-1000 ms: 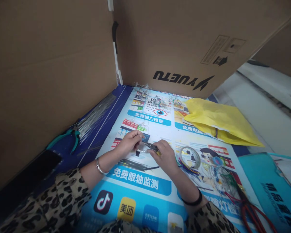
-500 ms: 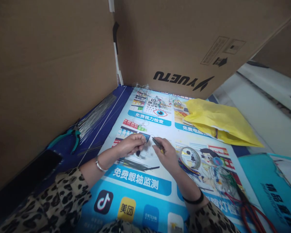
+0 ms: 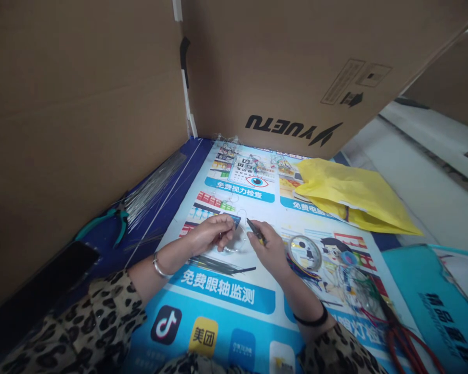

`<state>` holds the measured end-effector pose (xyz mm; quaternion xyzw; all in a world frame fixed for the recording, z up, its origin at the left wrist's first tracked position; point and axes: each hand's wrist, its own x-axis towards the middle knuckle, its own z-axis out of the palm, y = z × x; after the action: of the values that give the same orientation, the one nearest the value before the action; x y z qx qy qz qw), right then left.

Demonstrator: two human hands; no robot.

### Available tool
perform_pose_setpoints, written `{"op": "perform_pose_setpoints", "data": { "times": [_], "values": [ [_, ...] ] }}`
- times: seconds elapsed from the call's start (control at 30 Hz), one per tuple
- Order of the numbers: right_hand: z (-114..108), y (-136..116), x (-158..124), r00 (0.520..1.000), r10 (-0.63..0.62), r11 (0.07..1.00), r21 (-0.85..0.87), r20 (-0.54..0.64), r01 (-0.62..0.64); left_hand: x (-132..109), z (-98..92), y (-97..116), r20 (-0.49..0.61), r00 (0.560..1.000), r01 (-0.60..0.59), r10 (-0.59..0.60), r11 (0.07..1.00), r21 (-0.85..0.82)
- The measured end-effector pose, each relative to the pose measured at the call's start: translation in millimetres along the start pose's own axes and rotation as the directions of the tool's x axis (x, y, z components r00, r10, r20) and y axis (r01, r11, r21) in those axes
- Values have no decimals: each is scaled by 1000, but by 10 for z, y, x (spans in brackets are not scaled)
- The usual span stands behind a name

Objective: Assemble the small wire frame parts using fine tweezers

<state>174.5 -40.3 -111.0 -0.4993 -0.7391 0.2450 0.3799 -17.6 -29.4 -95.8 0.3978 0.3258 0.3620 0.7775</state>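
Observation:
My left hand (image 3: 215, 231) is closed in a pinch on a thin beaded wire (image 3: 231, 251), whose clear beads hang in a curve below the fingers. A fine bent end of wire rises between the two hands. My right hand (image 3: 268, 247) is wrapped round a small dark tool with a pointed tip (image 3: 254, 227); its exact kind is hard to make out. The tip points up and left towards the wire, a little apart from my left fingers. Under my left hand lies a bundle of dark thin strips (image 3: 222, 266) on the printed poster (image 3: 263, 311).
Teal-handled pliers (image 3: 119, 223) and a bundle of straight wires (image 3: 156, 189) lie left. On the right are a roll of clear tape (image 3: 304, 253), coloured cords (image 3: 302, 271), red-handled scissors (image 3: 401, 332) and a yellow bag (image 3: 359, 195). Cardboard walls (image 3: 257, 67) stand behind and left.
A bent wire end now stands up between my hands, and the beads have shifted slightly. My right hand and its tool have moved very little.

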Motion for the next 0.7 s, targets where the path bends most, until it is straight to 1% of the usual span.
{"op": "perform_pose_setpoints", "data": {
  "times": [0.2, 0.33, 0.4, 0.5, 0.57, 0.7],
  "values": [
    [-24, -23, -13, 997, -30, 998, 57, 70, 26, 12, -19, -17, -22, 999, -40, 40, 999, -30],
    [-15, -29, -15, 996, -69, 996, 52, 61, 66, 5, -14, -30, 36, 999, 18, -19, 1000, 15],
    [-15, -35, -14, 997, -61, 997, 49, 56, 59, 2, -9, -31, 41, 999, 28, -29, 999, 28],
    [-23, -50, -11, 999, -27, 999, 49, 46, 24, 5, -3, -26, 3, 1000, -12, 12, 1000, 12],
    [-27, -56, -11, 999, -7, 999, 44, 37, 5, 5, 0, -18, -2, 1000, -24, 24, 1000, 13],
    [-28, -50, -9, 1000, 18, 999, 26, 15, -18, -12, 6, 4, 45, 998, 35, -40, 995, 99]
  ]
}}
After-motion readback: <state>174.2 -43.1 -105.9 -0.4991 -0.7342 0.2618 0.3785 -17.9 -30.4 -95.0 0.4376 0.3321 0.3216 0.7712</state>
